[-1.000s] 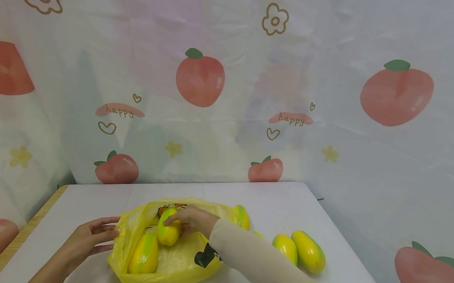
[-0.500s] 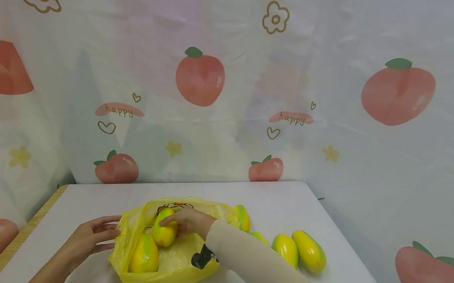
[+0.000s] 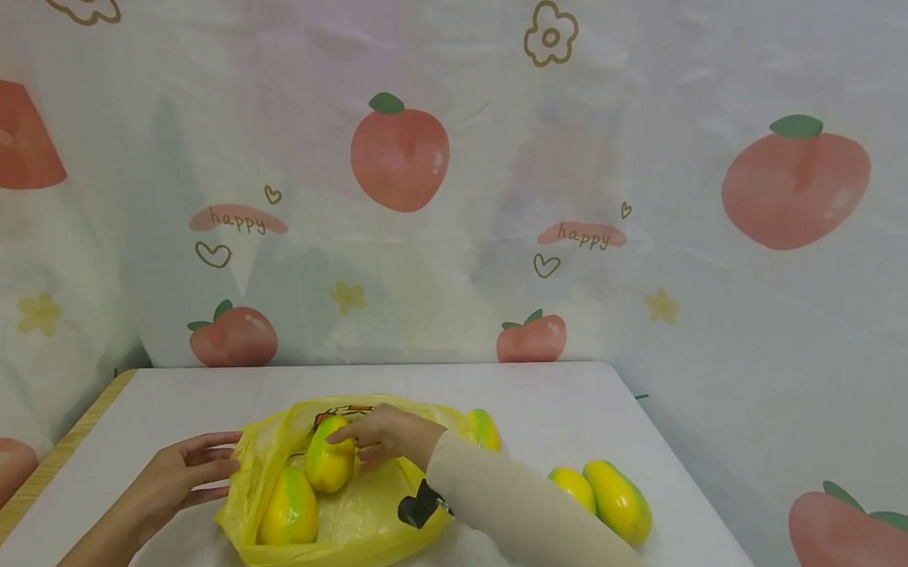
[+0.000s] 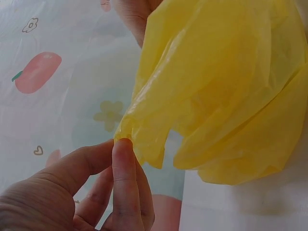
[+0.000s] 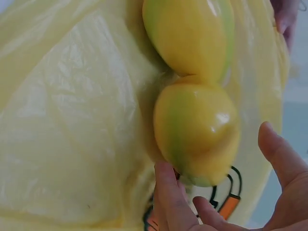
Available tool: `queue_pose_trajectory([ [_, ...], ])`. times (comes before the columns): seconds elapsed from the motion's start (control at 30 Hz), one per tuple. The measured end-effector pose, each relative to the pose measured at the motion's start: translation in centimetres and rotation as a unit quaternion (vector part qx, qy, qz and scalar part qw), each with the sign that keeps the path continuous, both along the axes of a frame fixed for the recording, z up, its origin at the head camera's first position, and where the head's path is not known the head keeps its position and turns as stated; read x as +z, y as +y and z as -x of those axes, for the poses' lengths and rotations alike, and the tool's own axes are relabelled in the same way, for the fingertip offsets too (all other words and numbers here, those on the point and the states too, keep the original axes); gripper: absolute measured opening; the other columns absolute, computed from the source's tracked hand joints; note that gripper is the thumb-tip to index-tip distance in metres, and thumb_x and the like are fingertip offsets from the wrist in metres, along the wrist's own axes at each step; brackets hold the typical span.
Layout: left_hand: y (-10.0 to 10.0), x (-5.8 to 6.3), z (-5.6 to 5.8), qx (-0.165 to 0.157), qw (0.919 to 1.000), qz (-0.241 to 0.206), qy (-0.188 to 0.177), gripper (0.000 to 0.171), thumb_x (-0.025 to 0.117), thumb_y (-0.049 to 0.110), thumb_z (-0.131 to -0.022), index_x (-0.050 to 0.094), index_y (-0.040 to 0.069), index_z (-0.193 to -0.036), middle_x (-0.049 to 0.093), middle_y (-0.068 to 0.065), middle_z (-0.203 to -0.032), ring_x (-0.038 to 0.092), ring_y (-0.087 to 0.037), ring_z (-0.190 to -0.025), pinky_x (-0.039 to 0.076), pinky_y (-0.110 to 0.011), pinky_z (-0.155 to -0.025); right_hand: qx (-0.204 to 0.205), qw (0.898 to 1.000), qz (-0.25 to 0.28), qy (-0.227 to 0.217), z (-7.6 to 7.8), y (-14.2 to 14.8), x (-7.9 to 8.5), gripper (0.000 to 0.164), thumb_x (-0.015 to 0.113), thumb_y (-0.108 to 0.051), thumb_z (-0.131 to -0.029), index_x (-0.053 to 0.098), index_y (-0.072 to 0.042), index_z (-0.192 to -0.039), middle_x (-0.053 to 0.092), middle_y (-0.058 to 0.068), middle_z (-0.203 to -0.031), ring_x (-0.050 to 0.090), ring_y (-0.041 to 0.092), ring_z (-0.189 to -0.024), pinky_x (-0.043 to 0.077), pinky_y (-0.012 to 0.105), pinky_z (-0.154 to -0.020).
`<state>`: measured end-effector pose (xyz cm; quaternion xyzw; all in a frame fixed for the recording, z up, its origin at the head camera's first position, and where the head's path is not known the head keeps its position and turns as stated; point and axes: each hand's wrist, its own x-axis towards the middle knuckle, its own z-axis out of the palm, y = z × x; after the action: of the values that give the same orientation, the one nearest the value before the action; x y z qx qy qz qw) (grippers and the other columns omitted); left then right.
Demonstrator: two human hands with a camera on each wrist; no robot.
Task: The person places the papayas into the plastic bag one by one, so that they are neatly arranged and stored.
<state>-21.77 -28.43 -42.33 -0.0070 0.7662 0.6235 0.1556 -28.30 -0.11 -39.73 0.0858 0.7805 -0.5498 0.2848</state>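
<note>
The bag (image 3: 344,563) sits on the table (image 3: 203,401), its mouth spread toward the person. Two fruits lie inside it, on the left-hand part of the bag: the front fruit (image 3: 289,508), nearer the person, and the rear fruit (image 3: 330,457), behind it and slightly to the right. The two appear to touch end to end in the right wrist view. The rear fruit lies between the hands, directly left of the right hand (image 3: 392,434) and much nearer to it than to the left hand (image 3: 181,476). Its long axis runs away from the person, with the far end inclined a little to the right; the right hand therefore meets it from the side. The right hand is released: the thumb stands apart from the rear fruit and the fingers extend beside its far end. Whether a fingertip touches the skin cannot be told. The left hand pinches the left edge of the bag between thumb and fingers. Outside the bag, a pair of fruits (image 3: 619,501) rests to the right, partly behind the sleeve (image 3: 529,506); a single fruit (image 3: 485,428) lies just beside the bag's far right edge.
</note>
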Motion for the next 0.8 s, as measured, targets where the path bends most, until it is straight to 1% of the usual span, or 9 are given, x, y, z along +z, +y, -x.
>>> queue_pose_trajectory([
  [0.07, 0.0, -0.1, 0.0, 0.002, 1.0000, -0.001, -0.002, 0.064, 0.068, 0.023, -0.094, 0.041, -0.003, -0.146, 0.062, -0.002, -0.117, 0.065, -0.009, -0.096, 0.060, -0.035, -0.085, 0.009, 1.000, 0.002, 0.005, 0.1, 0.5, 0.8, 0.070, 0.083, -0.020, -0.081, 0.048, 0.007, -0.136, 0.058, 0.029, -0.128, 0.062, 0.039, -0.114, 0.056, 0.048, -0.093],
  [0.17, 0.0, -0.2, 0.0, 0.002, 1.0000, -0.003, -0.003, 0.064, 0.068, 0.023, -0.095, 0.041, -0.003, -0.146, 0.061, -0.002, -0.118, 0.065, -0.009, -0.096, 0.060, -0.036, -0.085, 0.028, 0.999, 0.013, 0.009, 0.3, 1.5, 2.7, 0.069, 0.081, -0.020, -0.082, 0.048, 0.006, -0.136, 0.055, 0.030, -0.132, 0.061, 0.040, -0.116, 0.055, 0.048, -0.094],
  [0.27, 0.0, -0.2, 0.0, 0.001, 1.0000, -0.003, -0.001, 0.064, 0.067, 0.023, -0.095, 0.039, -0.004, -0.146, 0.062, -0.003, -0.117, 0.065, -0.010, -0.096, 0.060, -0.036, -0.085, 0.045, 0.999, 0.021, 0.017, 0.7, 3.1, 4.9, 0.058, 0.079, -0.021, -0.085, 0.056, 0.003, -0.133, 0.053, 0.027, -0.136, 0.058, 0.040, -0.121, 0.055, 0.045, -0.095],
  [0.33, 0.0, -0.2, 0.0, 0.001, 1.0000, -0.001, 0.000, 0.065, 0.067, 0.024, -0.095, 0.039, -0.004, -0.146, 0.062, -0.002, -0.117, 0.065, -0.010, -0.096, 0.060, -0.036, -0.085, 0.050, 0.998, 0.033, 0.024, 1.1, 4.5, 6.3, 0.054, 0.076, -0.021, -0.088, 0.057, 0.002, -0.133, 0.052, 0.026, -0.138, 0.056, 0.040, -0.124, 0.054, 0.043, -0.097],
  [0.47, 0.1, -0.1, 0.0, 0.001, 1.0000, 0.002, 0.001, 0.066, 0.068, 0.024, -0.095, 0.038, -0.005, -0.146, 0.062, -0.003, -0.117, 0.065, -0.009, -0.096, 0.060, -0.036, -0.085, 0.035, 0.997, 0.060, 0.041, 1.6, 8.1, 8.8, 0.051, 0.070, -0.019, -0.093, 0.054, 0.001, -0.136, 0.049, 0.025, -0.142, 0.053, 0.040, -0.128, 0.050, 0.044, -0.103],
  [0.53, 0.1, -0.1, 0.0, 0.004, 1.0000, 0.001, -0.003, 0.066, 0.068, 0.024, -0.094, 0.039, -0.004, -0.146, 0.062, -0.003, -0.117, 0.065, -0.009, -0.096, 0.060, -0.036, -0.085, 0.023, 0.997, 0.055, 0.054, 1.8, 10.1, 9.6, 0.051, 0.069, -0.020, -0.094, 0.053, 0.000, -0.138, 0.049, 0.024, -0.143, 0.053, 0.038, -0.127, 0.049, 0.044, -0.104],
  [0.6, 0.1, -0.1, -0.1, 0.003, 1.0000, 0.000, -0.003, 0.065, 0.069, 0.024, -0.094, 0.040, -0.004, -0.146, 0.062, -0.003, -0.117, 0.065, -0.009, -0.097, 0.060, -0.036, -0.085, 0.014, 0.997, 0.046, 0.065, 2.0, 12.3, 10.1, 0.051, 0.067, -0.021, -0.095, 0.051, -0.001, -0.140, 0.046, 0.024, -0.146, 0.053, 0.037, -0.129, 0.048, 0.044, -0.106],
  [0.67, 0.2, -0.1, -0.1, 0.005, 1.0000, -0.001, -0.004, 0.065, 0.069, 0.024, -0.094, 0.040, -0.004, -0.146, 0.062, -0.003, -0.117, 0.065, -0.009, -0.097, 0.060, -0.036, -0.085, 0.003, 0.997, 0.030, 0.068, 1.9, 14.4, 10.2, 0.053, 0.066, -0.022, -0.096, 0.049, -0.001, -0.141, 0.045, 0.023, -0.147, 0.051, 0.038, -0.130, 0.047, 0.044, -0.106],
  [0.8, 0.1, -0.1, -0.1, 0.005, 1.0000, -0.002, -0.004, 0.065, 0.068, 0.023, -0.094, 0.039, -0.004, -0.146, 0.062, -0.002, -0.117, 0.065, -0.009, -0.096, 0.060, -0.036, -0.085, -0.018, 0.998, -0.003, 0.061, 1.3, 17.8, 9.0, 0.056, 0.065, -0.024, -0.096, 0.046, 0.001, -0.142, 0.043, 0.027, -0.147, 0.049, 0.041, -0.131, 0.047, 0.045, -0.106],
])
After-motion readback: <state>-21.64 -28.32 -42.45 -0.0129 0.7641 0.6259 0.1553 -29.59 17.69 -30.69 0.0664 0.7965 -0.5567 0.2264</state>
